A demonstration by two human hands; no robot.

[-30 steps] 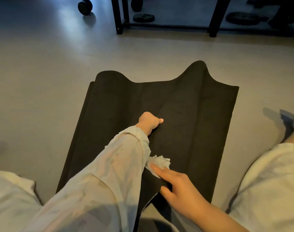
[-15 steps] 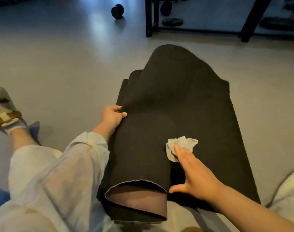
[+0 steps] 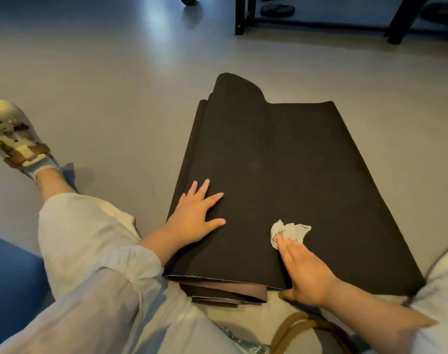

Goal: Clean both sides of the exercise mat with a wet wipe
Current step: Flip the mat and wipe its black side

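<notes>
exercise mat (image 3: 289,175), hands flat, wipe (image 3: 290,232) under right

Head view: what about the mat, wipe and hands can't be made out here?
- Exercise mat: underside and inner folded layers hidden by its top layer.
- Wet wipe: near part covered by right hand.
- Mat under left hand: hidden.
- Dampness, dirt: too dim.

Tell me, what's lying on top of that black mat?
A crumpled wet wipe under the right hand, and the flat left hand. Folded mat layers beneath stay mostly hidden.
</notes>
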